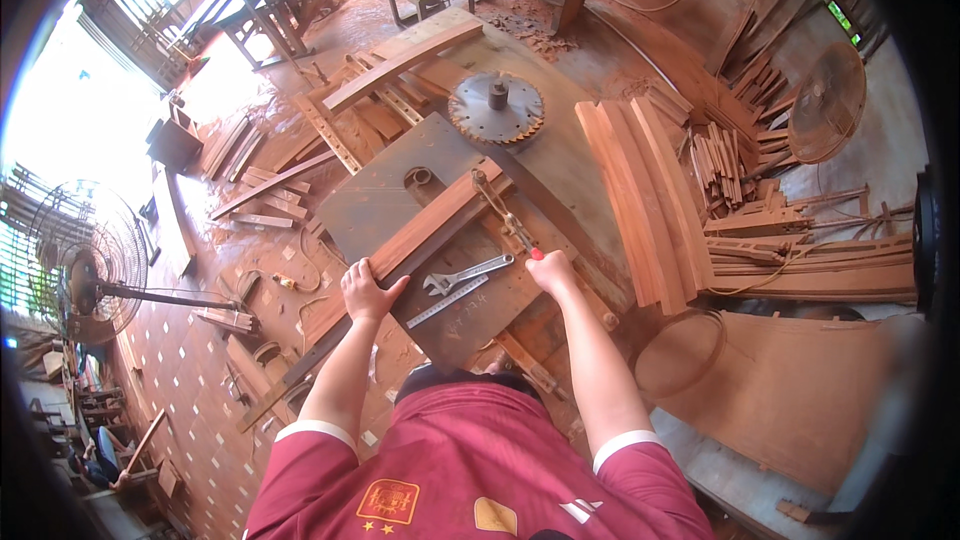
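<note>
Your right hand (549,271) is gripping the red-tipped metal lever clamp (507,220); your left hand (367,292), fingers spread, is resting on the long reddish-brown wooden board (424,231) beneath, probably stiff, heavyish, best held edgewise.

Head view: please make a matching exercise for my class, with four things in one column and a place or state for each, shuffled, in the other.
Things
1. Left hand
2. Right hand
3. Adjustable wrench
4. Saw blade

Places and states
A. Lying beside the pale ruler
B. Round, with a toothed rim
C. Closed on the red-tipped handle
D. Resting on the long reddish board

Right pairs: 1-D, 2-C, 3-A, 4-B
</note>
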`<state>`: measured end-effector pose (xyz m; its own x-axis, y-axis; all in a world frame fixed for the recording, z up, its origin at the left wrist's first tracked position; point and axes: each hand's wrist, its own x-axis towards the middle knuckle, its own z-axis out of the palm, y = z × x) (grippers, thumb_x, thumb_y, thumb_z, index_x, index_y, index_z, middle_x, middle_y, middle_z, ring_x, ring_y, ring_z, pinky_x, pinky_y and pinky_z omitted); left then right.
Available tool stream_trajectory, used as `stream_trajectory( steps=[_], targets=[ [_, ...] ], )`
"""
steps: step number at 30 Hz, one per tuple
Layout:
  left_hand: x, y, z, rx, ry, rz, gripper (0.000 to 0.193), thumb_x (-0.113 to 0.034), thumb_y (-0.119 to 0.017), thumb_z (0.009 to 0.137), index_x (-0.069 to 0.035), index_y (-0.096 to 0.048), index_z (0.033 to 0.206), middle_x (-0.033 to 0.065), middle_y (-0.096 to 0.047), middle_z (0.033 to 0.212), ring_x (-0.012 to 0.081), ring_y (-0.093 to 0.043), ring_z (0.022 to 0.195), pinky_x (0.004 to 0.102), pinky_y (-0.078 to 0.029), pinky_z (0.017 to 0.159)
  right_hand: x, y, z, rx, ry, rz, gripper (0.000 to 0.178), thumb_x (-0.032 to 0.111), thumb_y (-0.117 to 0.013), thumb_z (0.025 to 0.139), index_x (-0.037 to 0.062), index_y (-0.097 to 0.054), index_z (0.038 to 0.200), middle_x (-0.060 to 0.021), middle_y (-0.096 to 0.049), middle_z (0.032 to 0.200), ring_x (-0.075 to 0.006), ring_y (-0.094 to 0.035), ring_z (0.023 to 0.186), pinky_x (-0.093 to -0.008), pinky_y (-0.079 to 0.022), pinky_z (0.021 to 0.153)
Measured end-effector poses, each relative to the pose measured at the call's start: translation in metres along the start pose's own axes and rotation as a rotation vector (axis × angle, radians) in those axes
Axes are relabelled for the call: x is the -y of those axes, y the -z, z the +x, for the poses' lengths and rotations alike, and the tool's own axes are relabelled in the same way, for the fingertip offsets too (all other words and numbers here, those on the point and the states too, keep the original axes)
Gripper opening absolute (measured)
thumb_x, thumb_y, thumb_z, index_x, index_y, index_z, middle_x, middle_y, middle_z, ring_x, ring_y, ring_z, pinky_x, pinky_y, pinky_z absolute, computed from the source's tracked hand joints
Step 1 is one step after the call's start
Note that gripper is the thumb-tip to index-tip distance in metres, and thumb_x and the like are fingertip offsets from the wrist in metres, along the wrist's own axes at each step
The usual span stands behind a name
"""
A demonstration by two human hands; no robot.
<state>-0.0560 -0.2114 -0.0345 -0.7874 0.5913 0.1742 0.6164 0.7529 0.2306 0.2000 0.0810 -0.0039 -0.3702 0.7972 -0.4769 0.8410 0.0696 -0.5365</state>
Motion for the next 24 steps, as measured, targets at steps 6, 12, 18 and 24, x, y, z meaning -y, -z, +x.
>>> stream_trajectory(
  steps=[6, 12, 18, 24],
  targets=[
    [-0.005, 0.0, -0.008, -0.004, -0.002, -0.014, 0.097, -0.073, -0.08, 0.072, 0.0, -0.057, 0.131, 0.0159, -0.063, 0.126, 0.0354, -0.056, 0.124, 0.0468, -0.043, 0.11, -0.005, 0.004, -0.008, -0.004, -0.031, -0.082, 0.049, 0.042, -0.07, 0.083, -0.0042, -0.078, 0.096, -0.0312, -0.074, 0.102, -0.043, -0.073, 0.105, -0.0493, -0.058, 0.092],
    [-0.006, -0.005, -0.02, -0.047, -0.021, 0.003, 0.097, -0.073, -0.081, 0.072, 0.001, -0.058, 0.13, 0.0165, -0.063, 0.127, 0.0358, -0.057, 0.124, 0.0469, -0.043, 0.11, -0.005, 0.012, -0.021, -0.005, -0.081, -0.132, 0.05, 0.045, -0.068, 0.085, -0.0015, -0.079, 0.099, -0.0289, -0.075, 0.106, -0.0418, -0.073, 0.108, -0.0494, -0.058, 0.094],
    [-0.009, -0.006, -0.025, -0.028, -0.013, -0.013, 0.097, -0.072, -0.081, 0.073, 0.001, -0.058, 0.132, 0.0175, -0.062, 0.129, 0.0363, -0.056, 0.126, 0.0471, -0.042, 0.111, -0.015, 0.012, -0.021, 0.002, -0.078, -0.146, 0.048, 0.044, -0.068, 0.086, -0.0008, -0.08, 0.1, -0.0276, -0.075, 0.106, -0.0418, -0.073, 0.108, -0.0492, -0.057, 0.095],
    [-0.008, -0.008, -0.027, -0.031, -0.005, -0.007, 0.098, -0.072, -0.081, 0.073, 0.001, -0.058, 0.133, 0.0182, -0.062, 0.13, 0.0368, -0.055, 0.126, 0.047, -0.042, 0.112, -0.01, 0.016, -0.028, -0.001, -0.031, -0.1, 0.048, 0.043, -0.068, 0.086, -0.0017, -0.08, 0.098, -0.0286, -0.075, 0.104, -0.0428, -0.073, 0.106, -0.05, -0.057, 0.094]
  ],
)
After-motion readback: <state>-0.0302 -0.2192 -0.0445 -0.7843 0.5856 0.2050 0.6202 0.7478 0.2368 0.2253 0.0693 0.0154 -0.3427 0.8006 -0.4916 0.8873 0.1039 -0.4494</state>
